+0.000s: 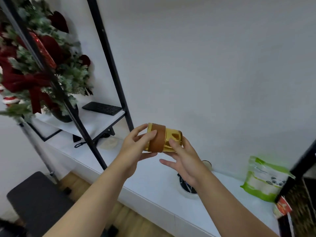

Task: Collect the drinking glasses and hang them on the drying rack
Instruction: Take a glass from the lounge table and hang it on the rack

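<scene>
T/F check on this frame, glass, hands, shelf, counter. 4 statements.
1. Both hands hold the amber glass with its brown sleeve. True: left hand, right hand.
2. The glass stands upright on the counter. False: held sideways in the air above the white counter.
3. A black keyboard lies on the shelf. True.
4. The green pouch sits left of the hands. False: it is to their right.

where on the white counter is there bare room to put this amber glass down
Free: the counter stretch between the black shelf post and the round cable port. Crowded: the right end, by the green pouch.
</scene>
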Tool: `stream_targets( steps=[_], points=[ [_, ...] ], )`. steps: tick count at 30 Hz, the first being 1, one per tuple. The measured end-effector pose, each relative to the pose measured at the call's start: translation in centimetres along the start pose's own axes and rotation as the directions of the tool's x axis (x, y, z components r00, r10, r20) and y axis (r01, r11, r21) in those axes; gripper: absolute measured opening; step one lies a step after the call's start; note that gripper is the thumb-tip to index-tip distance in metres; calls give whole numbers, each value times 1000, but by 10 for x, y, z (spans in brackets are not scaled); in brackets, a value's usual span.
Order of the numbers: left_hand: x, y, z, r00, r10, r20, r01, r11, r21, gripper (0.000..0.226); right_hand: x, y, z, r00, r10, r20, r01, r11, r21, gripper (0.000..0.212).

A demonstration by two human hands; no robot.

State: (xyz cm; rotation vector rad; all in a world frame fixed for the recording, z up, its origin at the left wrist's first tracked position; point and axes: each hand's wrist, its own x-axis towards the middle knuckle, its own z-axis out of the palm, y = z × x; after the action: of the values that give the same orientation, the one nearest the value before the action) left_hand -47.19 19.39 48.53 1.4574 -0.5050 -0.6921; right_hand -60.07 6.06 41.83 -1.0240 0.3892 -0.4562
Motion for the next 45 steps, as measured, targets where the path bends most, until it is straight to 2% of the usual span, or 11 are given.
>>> stream_targets(
  steps=[4, 10, 13, 17, 21, 26, 31, 35, 45],
  points=[
    [32, -27, -3, 992, -68, 108, 72, 997, -27, 55, 32, 8, -12, 992, -27, -125, 24, 999, -22, 73],
    [87, -67, -4, 953, -144, 268, 119, 987, 108, 48, 52, 28, -51, 947, -64, -315, 32, 994, -107, 76],
    [109, -100, -6, 945, -179, 274, 146, 980, 139, 45, 50, 39, -75, 890, -88, -447, 13, 986, -168, 80],
    [138, -158, -15, 926, -270, 262, 219, 953, 209, 31, 41, 63, -102, 778, -151, -610, -21, 964, -267, 65],
    [157, -209, -21, 890, -347, 296, 239, 908, 344, 33, 41, 98, -119, 671, -211, -710, -116, 917, -382, 56],
    [176, -251, -12, 868, -371, 330, 218, 882, 418, 27, 54, 136, -137, 624, -266, -734, -212, 847, -487, 58],
    [193, -295, 16, 852, -368, 372, 164, 863, 477, 23, 69, 174, -160, 651, -302, -696, -263, 771, -580, 65],
    [199, -330, 38, 839, -385, 384, 159, 849, 504, 34, 73, 201, -175, 655, -346, -672, -283, 712, -642, 70],
    [189, -369, 60, 824, -415, 385, 225, 865, 449, 30, 74, 227, -190, 648, -384, -657, -264, 697, -667, 73]
  ],
)
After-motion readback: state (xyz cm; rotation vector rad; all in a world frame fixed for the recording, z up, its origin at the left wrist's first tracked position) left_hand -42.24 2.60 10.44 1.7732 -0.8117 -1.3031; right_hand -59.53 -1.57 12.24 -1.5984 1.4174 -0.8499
